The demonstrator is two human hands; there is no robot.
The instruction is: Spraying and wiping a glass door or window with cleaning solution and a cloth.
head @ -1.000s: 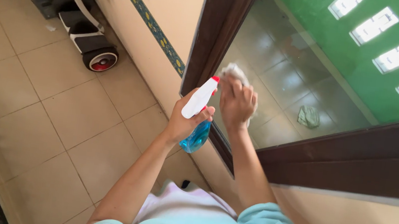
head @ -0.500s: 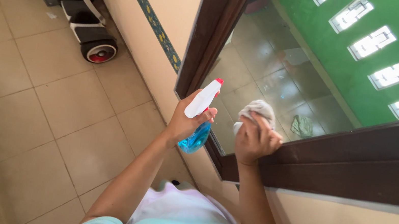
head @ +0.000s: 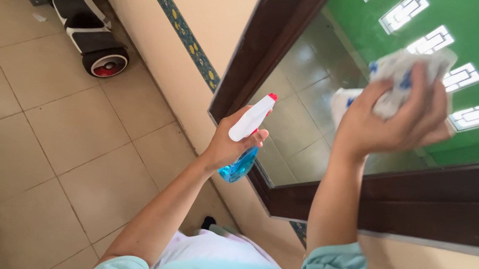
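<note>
your right hand [head: 392, 121] has its fingers bunched around the white cloth [head: 405, 67] up on the glass pane [head: 305, 100] while your left hand [head: 226, 148] grips the spray bottle [head: 245, 135] beside the dark frame [head: 270, 40], so a loose wad could slip free.

Beige square floor tiles [head: 67, 130] are running up to a cream wall [head: 220, 2] carrying a patterned green border strip [head: 174, 18]. A dark brown wooden frame [head: 276, 41] is enclosing glass [head: 302, 124], which is showing a green wall with bright vent blocks [head: 431, 39]. A wheeled device [head: 88, 40] is standing against the wall.
</note>
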